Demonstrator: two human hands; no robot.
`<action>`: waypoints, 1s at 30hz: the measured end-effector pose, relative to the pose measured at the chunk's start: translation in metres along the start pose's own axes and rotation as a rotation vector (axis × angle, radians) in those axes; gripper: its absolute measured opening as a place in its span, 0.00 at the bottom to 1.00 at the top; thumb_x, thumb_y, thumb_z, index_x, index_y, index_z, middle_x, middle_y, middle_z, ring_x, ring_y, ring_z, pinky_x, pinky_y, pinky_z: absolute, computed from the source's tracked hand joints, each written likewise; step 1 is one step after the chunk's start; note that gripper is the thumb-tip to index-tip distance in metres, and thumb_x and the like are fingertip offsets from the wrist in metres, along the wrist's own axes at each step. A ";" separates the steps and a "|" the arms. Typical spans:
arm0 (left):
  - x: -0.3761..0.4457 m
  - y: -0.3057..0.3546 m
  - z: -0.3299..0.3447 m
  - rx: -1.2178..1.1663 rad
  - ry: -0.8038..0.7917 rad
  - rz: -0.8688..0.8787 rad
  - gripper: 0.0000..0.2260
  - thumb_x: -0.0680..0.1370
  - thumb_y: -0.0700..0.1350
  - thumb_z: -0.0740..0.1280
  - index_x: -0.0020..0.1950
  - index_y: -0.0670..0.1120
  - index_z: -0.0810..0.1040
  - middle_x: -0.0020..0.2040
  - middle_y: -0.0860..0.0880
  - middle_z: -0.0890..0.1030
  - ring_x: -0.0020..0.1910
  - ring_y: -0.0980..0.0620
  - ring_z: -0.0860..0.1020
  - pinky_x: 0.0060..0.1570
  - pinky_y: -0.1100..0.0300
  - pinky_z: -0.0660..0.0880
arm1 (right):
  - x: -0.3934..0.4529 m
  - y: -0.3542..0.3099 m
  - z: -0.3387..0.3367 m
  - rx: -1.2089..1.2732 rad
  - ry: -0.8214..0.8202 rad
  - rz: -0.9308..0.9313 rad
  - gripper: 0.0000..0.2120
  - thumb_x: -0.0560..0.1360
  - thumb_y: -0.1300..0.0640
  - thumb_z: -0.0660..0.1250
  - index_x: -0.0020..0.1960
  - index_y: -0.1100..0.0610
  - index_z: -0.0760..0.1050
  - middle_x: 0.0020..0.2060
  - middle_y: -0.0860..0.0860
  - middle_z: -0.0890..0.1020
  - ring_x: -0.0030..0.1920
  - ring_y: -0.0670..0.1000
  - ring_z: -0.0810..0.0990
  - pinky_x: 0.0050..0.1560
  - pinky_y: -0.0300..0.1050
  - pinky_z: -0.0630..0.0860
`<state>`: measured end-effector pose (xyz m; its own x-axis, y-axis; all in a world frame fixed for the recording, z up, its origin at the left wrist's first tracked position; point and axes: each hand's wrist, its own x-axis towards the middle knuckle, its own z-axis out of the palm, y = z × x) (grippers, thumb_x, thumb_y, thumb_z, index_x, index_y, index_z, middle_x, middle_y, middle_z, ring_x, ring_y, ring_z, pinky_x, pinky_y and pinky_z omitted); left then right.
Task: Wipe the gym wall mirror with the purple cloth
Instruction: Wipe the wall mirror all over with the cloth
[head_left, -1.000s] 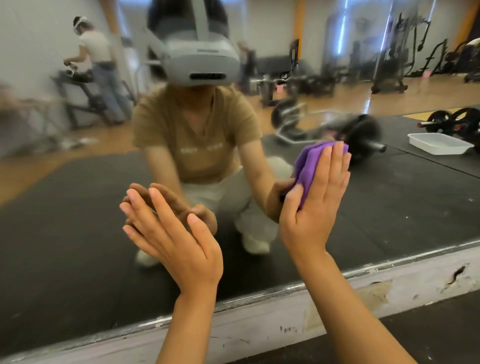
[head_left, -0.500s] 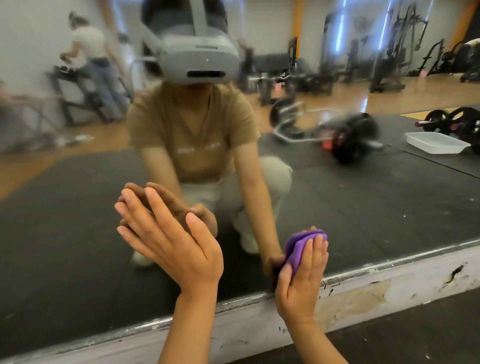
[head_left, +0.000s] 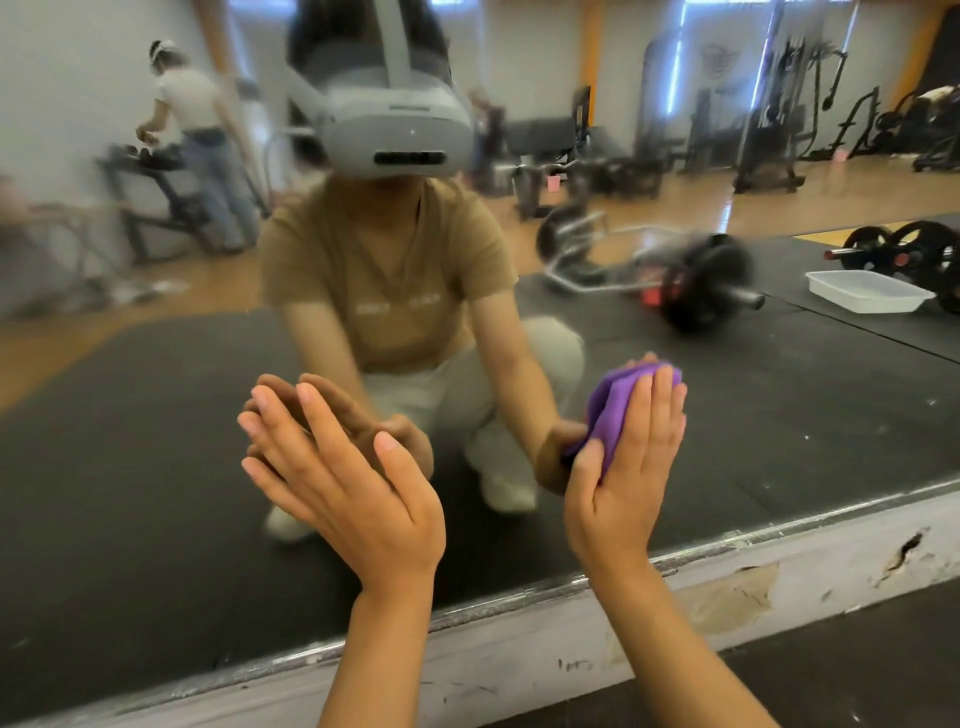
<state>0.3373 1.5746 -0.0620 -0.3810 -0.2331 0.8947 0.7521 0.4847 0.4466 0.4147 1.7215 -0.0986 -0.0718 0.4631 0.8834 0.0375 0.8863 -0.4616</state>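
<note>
Right now the right hand (head_left: 626, 467) presses the purple cloth (head_left: 615, 410) flat against the gym wall mirror (head_left: 779, 415), lower centre-right of the frame, a little above the mirror's bottom edge. Its fingers (head_left: 662, 410) are straight and lie over the cloth, pointing up the glass, with the thumb tucked at the cloth's lower left edge; nothing is curled round it. The cloth sits between palm and glass, bunched into soft folds, its long axis running upward along the fingers. The left hand (head_left: 343, 478), left of centre, is flat and empty, fingers straight and angled to the upper left, at or just off the glass. The right hand, I'd judge, carries the wiping.
</note>
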 end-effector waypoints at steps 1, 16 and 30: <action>0.000 0.000 0.000 -0.001 -0.002 0.002 0.26 0.82 0.43 0.55 0.79 0.34 0.57 0.78 0.30 0.56 0.78 0.31 0.52 0.78 0.40 0.43 | 0.018 -0.008 -0.001 0.007 0.011 -0.025 0.30 0.80 0.58 0.55 0.79 0.68 0.55 0.80 0.56 0.55 0.81 0.53 0.48 0.81 0.52 0.47; 0.001 0.002 -0.003 -0.007 -0.024 -0.010 0.26 0.82 0.43 0.55 0.79 0.34 0.57 0.79 0.30 0.56 0.79 0.33 0.51 0.78 0.42 0.41 | -0.060 0.015 0.004 -0.035 -0.060 0.072 0.30 0.81 0.58 0.53 0.80 0.62 0.49 0.82 0.45 0.46 0.82 0.51 0.47 0.81 0.49 0.44; 0.001 0.001 -0.011 0.001 -0.074 -0.006 0.28 0.81 0.43 0.57 0.80 0.36 0.56 0.80 0.33 0.53 0.81 0.41 0.47 0.78 0.43 0.40 | 0.023 -0.044 0.012 0.058 -0.001 -0.057 0.28 0.86 0.50 0.52 0.82 0.55 0.49 0.79 0.55 0.58 0.81 0.50 0.46 0.80 0.49 0.44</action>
<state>0.3436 1.5656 -0.0608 -0.4247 -0.1728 0.8887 0.7492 0.4840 0.4522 0.3992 1.6929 -0.0589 -0.0730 0.4120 0.9082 -0.0242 0.9097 -0.4146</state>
